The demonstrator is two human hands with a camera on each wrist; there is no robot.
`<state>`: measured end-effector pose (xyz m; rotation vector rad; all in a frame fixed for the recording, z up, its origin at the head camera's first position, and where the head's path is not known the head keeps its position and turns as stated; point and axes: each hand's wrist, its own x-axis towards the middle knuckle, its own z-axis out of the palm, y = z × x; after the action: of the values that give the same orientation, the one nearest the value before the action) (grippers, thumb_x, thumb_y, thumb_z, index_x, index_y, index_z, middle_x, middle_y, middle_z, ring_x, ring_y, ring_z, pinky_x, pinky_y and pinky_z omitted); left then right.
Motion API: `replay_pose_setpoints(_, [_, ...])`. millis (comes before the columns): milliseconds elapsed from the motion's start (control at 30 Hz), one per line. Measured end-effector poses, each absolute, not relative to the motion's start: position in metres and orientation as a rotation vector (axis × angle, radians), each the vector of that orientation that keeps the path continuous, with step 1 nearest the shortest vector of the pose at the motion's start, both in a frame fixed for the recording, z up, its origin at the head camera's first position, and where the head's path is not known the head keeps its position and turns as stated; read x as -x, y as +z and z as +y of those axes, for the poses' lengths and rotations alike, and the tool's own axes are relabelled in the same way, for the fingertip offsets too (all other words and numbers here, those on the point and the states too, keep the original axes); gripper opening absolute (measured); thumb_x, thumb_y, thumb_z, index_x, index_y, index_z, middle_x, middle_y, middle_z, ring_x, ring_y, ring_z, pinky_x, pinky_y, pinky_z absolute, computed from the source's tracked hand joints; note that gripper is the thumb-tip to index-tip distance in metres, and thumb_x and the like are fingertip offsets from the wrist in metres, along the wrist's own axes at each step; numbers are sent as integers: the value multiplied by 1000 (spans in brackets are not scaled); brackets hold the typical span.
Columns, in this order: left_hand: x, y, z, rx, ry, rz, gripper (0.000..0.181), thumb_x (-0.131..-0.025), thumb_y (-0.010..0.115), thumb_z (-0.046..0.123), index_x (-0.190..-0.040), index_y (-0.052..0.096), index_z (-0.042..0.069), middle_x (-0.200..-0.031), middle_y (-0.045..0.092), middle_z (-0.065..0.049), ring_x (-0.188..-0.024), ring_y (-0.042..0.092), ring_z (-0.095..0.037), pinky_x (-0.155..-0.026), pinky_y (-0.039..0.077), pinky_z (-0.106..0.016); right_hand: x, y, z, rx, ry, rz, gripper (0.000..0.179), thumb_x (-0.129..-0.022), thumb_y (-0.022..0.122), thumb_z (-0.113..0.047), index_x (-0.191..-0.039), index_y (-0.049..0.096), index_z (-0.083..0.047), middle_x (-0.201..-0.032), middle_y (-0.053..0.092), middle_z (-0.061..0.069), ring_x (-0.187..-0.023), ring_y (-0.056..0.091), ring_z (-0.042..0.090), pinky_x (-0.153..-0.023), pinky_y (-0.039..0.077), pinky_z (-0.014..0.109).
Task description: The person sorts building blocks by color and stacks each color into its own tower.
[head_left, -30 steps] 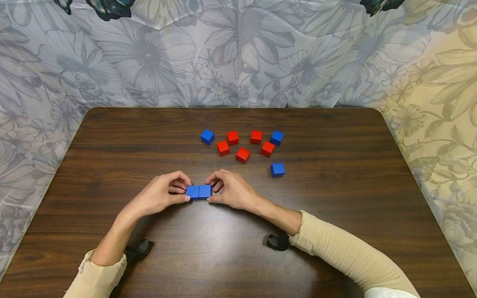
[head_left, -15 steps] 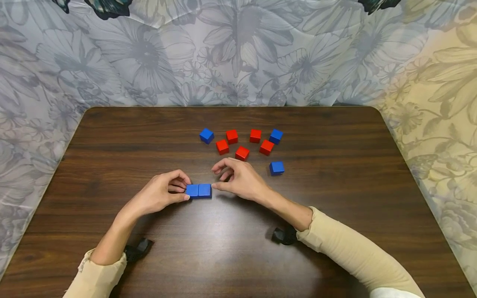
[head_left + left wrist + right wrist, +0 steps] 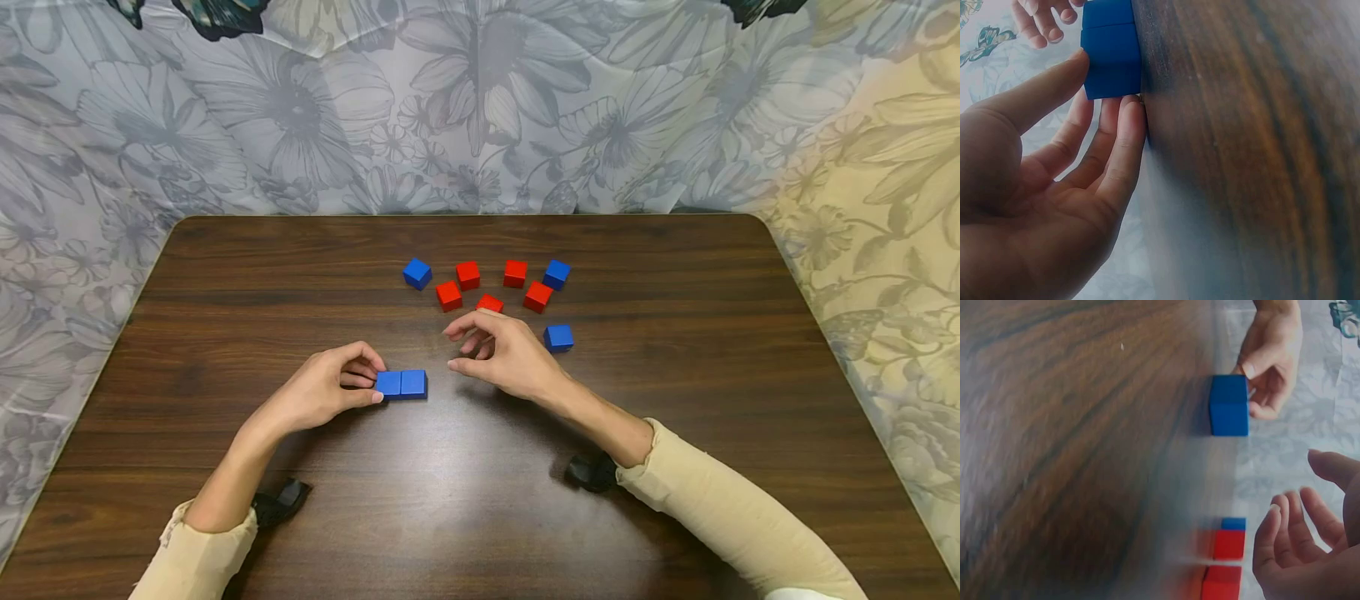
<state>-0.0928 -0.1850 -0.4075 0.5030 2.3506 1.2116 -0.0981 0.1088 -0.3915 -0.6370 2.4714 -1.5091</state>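
Two blue cubes stand side by side on the table, faces touching. My left hand [image 3: 330, 387] holds the left blue cube [image 3: 388, 384] at its left end, the thumb at the near corner and the fingers at the far side. The right blue cube [image 3: 413, 383] has no hand on it. To the right of the pair, my right hand [image 3: 506, 354] hovers above the table with fingers loosely bent, apart from everything. It partly covers a red cube [image 3: 490, 304] behind it. In the right wrist view, nothing lies between the right thumb and fingers [image 3: 1294, 519].
Several red cubes, one of them a red cube [image 3: 449, 296], are scattered farther back. A blue cube [image 3: 417, 273] lies at their left, another blue cube [image 3: 557, 274] at their right. A third blue cube [image 3: 558, 338] sits close beyond the right hand. The brown table [image 3: 480, 517] meets a floral cloth [image 3: 480, 108].
My right hand has let go of the right blue cube and moved up and right, toward the red cubes. My left hand and the blue pair have stayed in place.
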Motion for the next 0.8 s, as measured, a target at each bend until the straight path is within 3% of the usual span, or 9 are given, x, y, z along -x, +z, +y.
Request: replay_pose_setpoints(800, [91, -408, -186, -485, 1209, 2334, 30, -87, 77, 8, -112, 62, 9, -111, 64, -9, -104, 65, -23, -86, 55, -28, 103, -379, 169, 533, -1608, 2640, 29, -84, 80, -11, -111, 69, -12, -105, 67, 7, -91, 62, 14, -77, 55, 29])
